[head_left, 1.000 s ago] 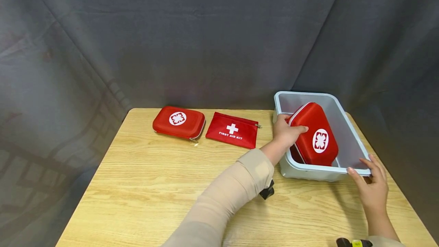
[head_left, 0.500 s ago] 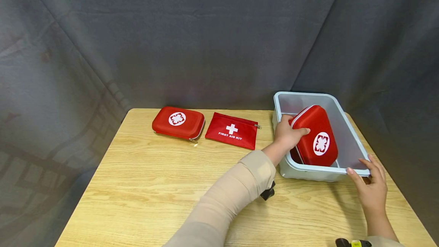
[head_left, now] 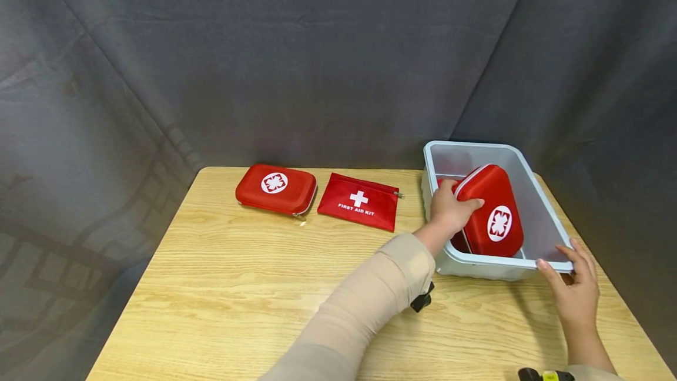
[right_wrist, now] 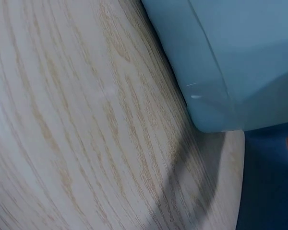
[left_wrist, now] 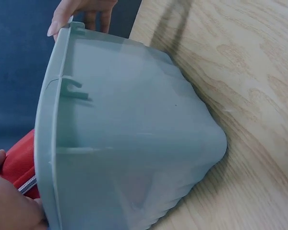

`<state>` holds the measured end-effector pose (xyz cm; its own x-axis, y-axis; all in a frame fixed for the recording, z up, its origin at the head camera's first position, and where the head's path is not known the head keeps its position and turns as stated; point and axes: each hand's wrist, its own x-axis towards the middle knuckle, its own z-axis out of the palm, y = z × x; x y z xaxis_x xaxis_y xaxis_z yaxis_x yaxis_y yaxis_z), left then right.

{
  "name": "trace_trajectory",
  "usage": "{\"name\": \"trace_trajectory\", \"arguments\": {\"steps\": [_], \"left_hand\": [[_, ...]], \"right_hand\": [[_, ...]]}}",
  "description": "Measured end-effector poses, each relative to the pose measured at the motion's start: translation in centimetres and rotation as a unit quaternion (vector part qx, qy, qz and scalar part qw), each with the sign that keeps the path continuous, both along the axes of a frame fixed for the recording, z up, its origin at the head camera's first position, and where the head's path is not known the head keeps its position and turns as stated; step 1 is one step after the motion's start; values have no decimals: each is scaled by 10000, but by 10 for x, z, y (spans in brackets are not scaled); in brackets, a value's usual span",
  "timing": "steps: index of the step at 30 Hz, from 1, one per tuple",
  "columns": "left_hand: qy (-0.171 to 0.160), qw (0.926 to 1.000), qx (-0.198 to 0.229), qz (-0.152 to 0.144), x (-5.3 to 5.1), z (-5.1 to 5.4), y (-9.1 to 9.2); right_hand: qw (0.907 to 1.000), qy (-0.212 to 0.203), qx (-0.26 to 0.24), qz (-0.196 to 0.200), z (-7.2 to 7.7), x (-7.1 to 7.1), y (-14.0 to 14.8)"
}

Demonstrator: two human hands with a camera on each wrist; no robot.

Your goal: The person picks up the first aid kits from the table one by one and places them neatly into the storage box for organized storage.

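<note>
A red zippered first aid case (head_left: 489,213) with a white oval emblem stands tilted inside a grey plastic bin (head_left: 547,216). My left hand (head_left: 449,210) grips its left edge, thumb on the front face, the other fingers mostly hidden behind. In the left wrist view, part of the red case (left_wrist: 20,160) and its zipper show over the rim beside my fingers. More red shows below and left of the hand in the bin; what it belongs to is hidden. My right hand (head_left: 576,287) holds the bin's near right corner, thumb and fingers about the rim.
Left of the bin, a flat red first aid pouch (head_left: 359,200) lies on the wooden table (head_left: 238,287). Beyond it, farther left, lies a smaller red hard case (head_left: 276,189). A dark grey curtain (head_left: 317,63) hangs behind the table and along its sides.
My left hand has shifted slightly right and toward me with the red first aid case, which sits a little lower in the bin. The right hand and bin have barely moved.
</note>
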<state>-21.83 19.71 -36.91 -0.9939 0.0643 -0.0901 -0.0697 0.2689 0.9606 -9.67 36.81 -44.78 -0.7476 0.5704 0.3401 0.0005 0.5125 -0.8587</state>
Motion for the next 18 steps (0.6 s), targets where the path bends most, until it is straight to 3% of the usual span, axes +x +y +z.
{"name": "trace_trajectory", "arguments": {"steps": [12,18], "left_hand": [[10,9998,-160,-148,4,-3,4],[-260,9994,-82,-216,4,-3,7]], "right_hand": [[10000,46,-25,41,0,-1,-2],[9999,42,-104,18,0,-1,-2]]}}
